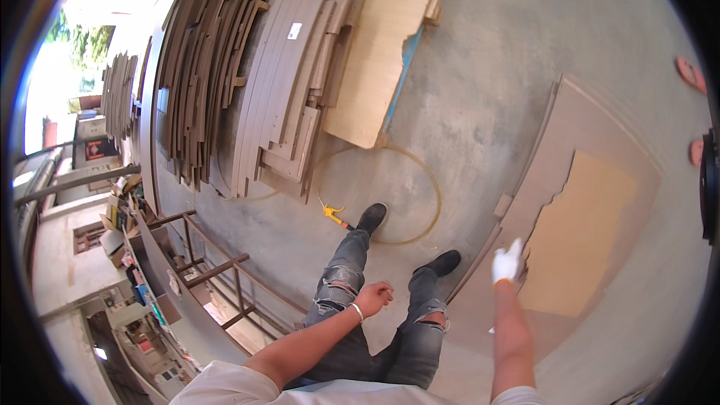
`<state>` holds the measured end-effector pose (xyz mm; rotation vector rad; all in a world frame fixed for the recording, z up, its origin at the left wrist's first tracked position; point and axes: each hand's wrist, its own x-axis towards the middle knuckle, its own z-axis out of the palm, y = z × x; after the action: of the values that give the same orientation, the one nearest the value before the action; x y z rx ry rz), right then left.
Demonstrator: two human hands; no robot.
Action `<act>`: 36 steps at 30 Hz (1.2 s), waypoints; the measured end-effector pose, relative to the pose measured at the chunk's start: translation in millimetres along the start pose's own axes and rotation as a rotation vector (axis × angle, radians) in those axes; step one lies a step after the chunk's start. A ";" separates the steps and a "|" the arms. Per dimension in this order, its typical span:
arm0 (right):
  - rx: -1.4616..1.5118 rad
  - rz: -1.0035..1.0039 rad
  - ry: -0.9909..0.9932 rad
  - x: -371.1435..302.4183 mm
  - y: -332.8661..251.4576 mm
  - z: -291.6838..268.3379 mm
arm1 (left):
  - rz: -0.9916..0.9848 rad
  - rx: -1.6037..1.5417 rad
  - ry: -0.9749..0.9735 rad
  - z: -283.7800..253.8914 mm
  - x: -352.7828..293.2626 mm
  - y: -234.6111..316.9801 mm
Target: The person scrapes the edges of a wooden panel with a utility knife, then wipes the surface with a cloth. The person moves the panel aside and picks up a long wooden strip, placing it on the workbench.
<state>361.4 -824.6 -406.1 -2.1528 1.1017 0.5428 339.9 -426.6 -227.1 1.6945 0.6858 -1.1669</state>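
My left hand [375,298], bare with a white band at the wrist, hangs in front of my legs. Its fingers are curled in, and nothing shows in them. To the right, my right hand [508,261] wears a white glove and reaches over a large brown panel [517,206] lying low on the right. At least one gloved finger is stretched out, and I see nothing held. Beside the glove runs the jagged edge of a tan bare patch [574,240] on the panel. Whether the glove touches the panel is hard to tell.
A yellow air blow gun [333,214] lies by my left shoe, its yellowish hose [437,199] looping over the concrete floor. Stacks of brown boards [274,67] and a tan panel [382,45] stand ahead. A metal frame [217,274] is at left; pinkish footwear [690,75] shows far right.
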 end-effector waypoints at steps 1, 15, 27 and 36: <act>0.115 0.029 -0.116 -38.9 -39.2 1.0 | 0.018 -0.012 0.037 -12.0 -2.6 -8.2; -0.418 -0.623 -0.273 -289.2 -212.1 18.7 | 0.204 0.264 0.354 -197.1 44.5 18.9; -0.387 -0.923 -0.493 -277.3 -290.4 112.3 | -0.194 -0.267 0.639 -204.8 50.1 -142.0; 0.259 -0.140 -0.699 -246.9 -318.9 133.8 | 0.461 -0.241 0.560 -103.2 -58.1 29.3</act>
<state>477.2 -453.9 -233.5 -1.6000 0.5869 0.9346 382.3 -341.0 -151.2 1.8471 0.6821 -0.2717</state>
